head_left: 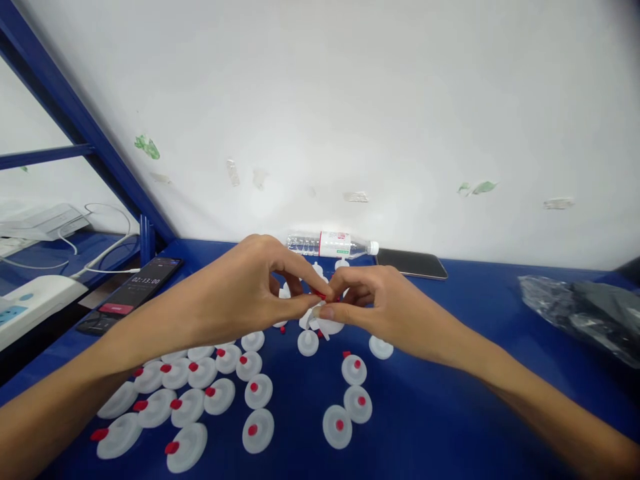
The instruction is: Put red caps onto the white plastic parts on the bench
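Note:
My left hand point(280, 283) and my right hand point(367, 300) meet above the middle of the blue table, fingertips pinched together. Between them are a small red piece and a white translucent disc point(331, 327), partly hidden by the fingers. The left thumb and index finger close on the red piece, and the right thumb and fingers close on the white disc. White discs with red tips stand in rows at the left, such as one disc point(261, 437); several more point(336, 433) lie below my right hand. Plain white discs point(308, 343) are bunched behind and under the fingers.
A clear bottle point(335, 245) lies against the wall beside a dark phone point(413, 263). Another phone point(150, 277) showing a timer and a white power strip point(40, 300) are at the left. Clear plastic bags point(575, 313) lie at the right on the blue table point(475, 300).

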`<state>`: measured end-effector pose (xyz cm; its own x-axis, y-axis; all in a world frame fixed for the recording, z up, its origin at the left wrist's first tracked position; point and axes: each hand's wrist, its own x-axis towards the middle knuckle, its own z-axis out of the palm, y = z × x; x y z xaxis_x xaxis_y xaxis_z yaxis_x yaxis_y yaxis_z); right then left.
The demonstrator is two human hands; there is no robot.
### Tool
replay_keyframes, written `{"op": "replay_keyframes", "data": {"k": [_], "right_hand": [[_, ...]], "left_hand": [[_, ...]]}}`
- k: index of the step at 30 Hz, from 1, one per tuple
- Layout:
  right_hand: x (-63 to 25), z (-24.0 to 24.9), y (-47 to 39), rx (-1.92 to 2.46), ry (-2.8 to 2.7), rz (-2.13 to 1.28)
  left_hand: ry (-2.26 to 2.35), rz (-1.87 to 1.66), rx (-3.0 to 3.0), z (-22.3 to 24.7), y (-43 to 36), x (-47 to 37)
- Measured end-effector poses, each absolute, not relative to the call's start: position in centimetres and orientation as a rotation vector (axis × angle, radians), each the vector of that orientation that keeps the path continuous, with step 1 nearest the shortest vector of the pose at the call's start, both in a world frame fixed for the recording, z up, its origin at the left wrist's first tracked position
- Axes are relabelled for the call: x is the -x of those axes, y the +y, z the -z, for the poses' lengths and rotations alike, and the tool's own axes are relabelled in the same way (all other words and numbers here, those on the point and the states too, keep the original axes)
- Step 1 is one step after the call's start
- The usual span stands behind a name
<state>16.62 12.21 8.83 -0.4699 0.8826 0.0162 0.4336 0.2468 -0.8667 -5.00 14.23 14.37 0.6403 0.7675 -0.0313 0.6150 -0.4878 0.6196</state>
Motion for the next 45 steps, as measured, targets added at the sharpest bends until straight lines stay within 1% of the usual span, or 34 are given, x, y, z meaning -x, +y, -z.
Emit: {"op": "replay_keyframes", "data": {"k": [8,20,24,28,34,38,45], "right_hand": [[-16.6,-8.9,12.3,1.220,-1.990,-1.160],[-16.5,-8.9,12.5,1.215,-1.948,-1.189],[-17.0,-9.2,12.9,1.211,-1.847,-1.326],[-17.3,-9.5,13.1,1.191,-1.757,-1.452],[-17.2,-9.5,13.1,1.235,-1.712,-1.468],[-17.4,-9.3,13.1,1.174,-1.731,-1.469],[-17.1,-9.4,12.8,1.214,-1.805,-1.431]], "left_hand": [[0.982,-0.338,-2.358,-14.1,14.3,5.2],[1.090,-0.430,-2.311,-14.2,14.5,4.7],[1.101,-0.417,-2.373,-13.7,14.6,4.7],[1.111,-0.475,-2.423,-13.3,14.6,4.8],[1.082,-0.488,-2.442,-13.2,14.5,5.0],[1.053,-0.517,-2.467,-13.1,14.5,4.8],[0.972,-0.560,-2.373,-12.9,13.8,4.0]]}}
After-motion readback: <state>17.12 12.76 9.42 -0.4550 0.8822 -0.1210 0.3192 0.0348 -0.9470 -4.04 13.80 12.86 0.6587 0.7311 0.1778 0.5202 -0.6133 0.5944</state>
